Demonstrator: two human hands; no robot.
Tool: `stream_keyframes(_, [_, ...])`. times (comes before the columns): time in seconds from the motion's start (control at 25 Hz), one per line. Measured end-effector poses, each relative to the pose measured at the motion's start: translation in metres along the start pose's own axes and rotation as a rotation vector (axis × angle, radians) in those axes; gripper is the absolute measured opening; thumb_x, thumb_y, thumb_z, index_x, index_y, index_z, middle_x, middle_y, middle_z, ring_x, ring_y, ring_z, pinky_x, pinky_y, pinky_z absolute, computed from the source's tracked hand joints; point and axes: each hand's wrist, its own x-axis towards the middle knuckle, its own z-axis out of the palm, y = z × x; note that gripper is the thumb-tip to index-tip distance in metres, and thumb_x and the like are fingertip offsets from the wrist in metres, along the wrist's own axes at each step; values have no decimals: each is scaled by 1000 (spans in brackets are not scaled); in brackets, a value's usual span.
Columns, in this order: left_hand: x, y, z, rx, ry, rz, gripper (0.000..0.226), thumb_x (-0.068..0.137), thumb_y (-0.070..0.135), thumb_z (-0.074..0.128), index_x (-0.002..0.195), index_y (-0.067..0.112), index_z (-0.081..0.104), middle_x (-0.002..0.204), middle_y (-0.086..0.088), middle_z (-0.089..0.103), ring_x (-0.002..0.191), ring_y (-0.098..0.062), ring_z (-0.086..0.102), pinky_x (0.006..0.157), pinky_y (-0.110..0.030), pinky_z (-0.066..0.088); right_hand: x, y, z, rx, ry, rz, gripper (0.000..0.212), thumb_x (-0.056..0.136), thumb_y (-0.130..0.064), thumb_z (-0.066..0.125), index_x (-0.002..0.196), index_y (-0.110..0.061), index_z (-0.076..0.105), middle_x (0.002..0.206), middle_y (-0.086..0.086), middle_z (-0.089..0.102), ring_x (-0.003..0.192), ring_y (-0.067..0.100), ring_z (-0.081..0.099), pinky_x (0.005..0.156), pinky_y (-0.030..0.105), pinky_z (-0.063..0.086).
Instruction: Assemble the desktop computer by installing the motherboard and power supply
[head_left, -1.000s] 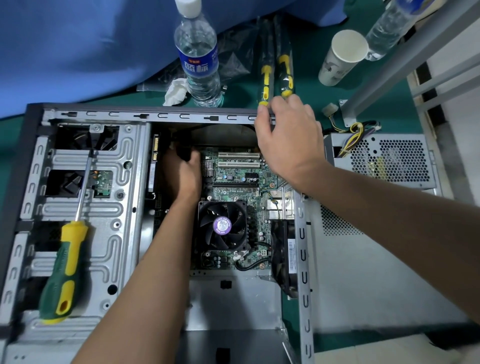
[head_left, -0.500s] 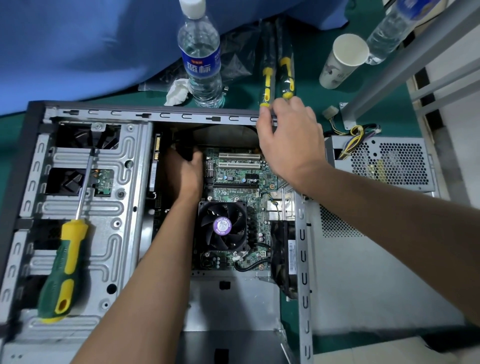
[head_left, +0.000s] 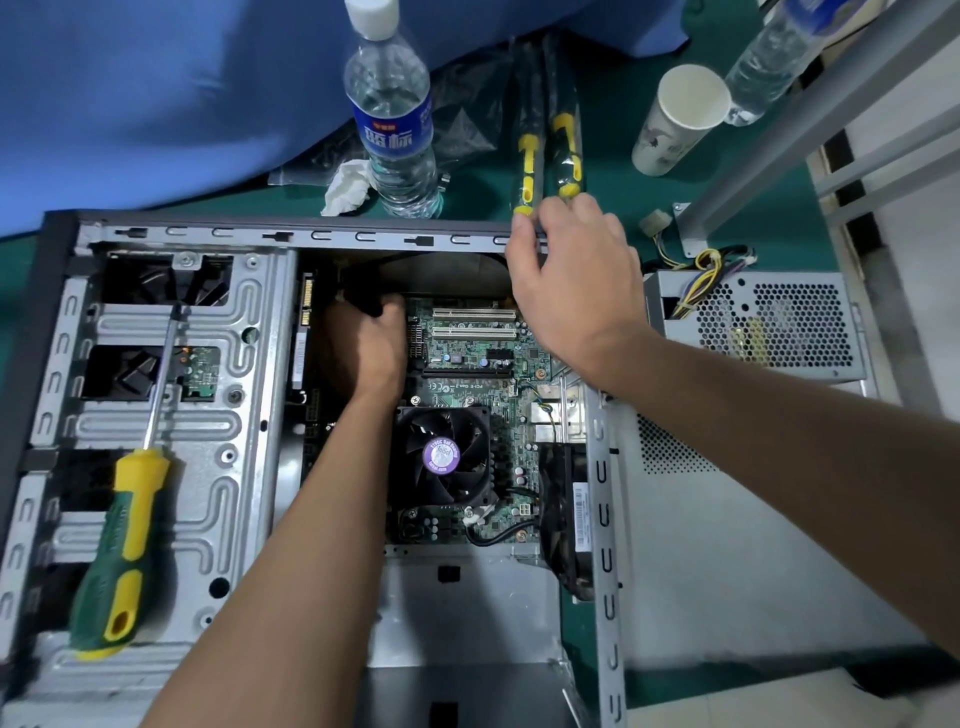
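Case open on top — fan and left hand crowd the motherboard.

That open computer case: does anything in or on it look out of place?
Yes. A green-and-yellow-handled screwdriver lies loose on the grey metal drive cage inside the case. The perforated grey power supply box sits outside the case, its wires trailing. Nothing looks spilled.

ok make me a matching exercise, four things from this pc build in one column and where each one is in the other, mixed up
1. green and yellow screwdriver
2. power supply
3. paper cup
4. CPU fan

A. on the motherboard inside the case
B. on the green mat beyond the case
C. lying on the drive cage
D. outside the case, on its right

Pairs: 1-C, 2-D, 3-B, 4-A
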Motion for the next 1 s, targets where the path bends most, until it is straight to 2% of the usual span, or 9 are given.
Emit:
stream_keyframes(0.2, [-2,4,-3,-23,-27,-27,40,74,43,60,95,10,71,94,-13,73,89,-31,69,72,-34,54,0,0,1,-5,2,0,39,103,-42,31,104,-15,59,99,-2,43,94,18,39,89,43,40])
stream_keyframes(0.32, [-4,7,-3,-24,5,-32,38,73,42,60,88,8,72,87,-14,73,84,-33,70,63,-26,40,0,0,1,-2,3,-2,38,103,-42,31,103,-15,59,98,-2,41,93,17,38,88,42,39])
stream_keyframes(0.64, [-7,8,-7,-21,30,-7,37,78,40,60,96,10,73,94,-13,73,91,-32,69,66,-24,35,0,0,1,-13,0,-1,39,103,-42,30,104,-15,59,98,-3,41,99,22,45,88,43,39])
stream_keyframes(0.84, [-8,6,-11,-89,-52,-5,28,83,29,63,100,8,71,98,-11,72,92,-25,68,63,-19,35,0,0,1,-7,3,-2,38,103,-42,31,103,-15,59,98,-2,41,94,20,41,89,44,40])
stream_keyframes(0.92, [-10,6,-12,-105,-80,-14,30,88,23,61,109,2,67,106,-17,69,101,-27,64,73,-20,39,0,0,1,-6,5,-2,38,103,-42,31,103,-15,59,98,-2,41,92,18,39,88,44,39])
stream_keyframes(1.0, [-12,7,-12,-142,-88,-46,25,92,19,59,109,1,63,98,-17,66,98,-28,60,78,-15,37,0,1,1,-7,5,-2,38,103,-42,31,103,-15,59,98,-2,41,93,20,40,88,44,39])
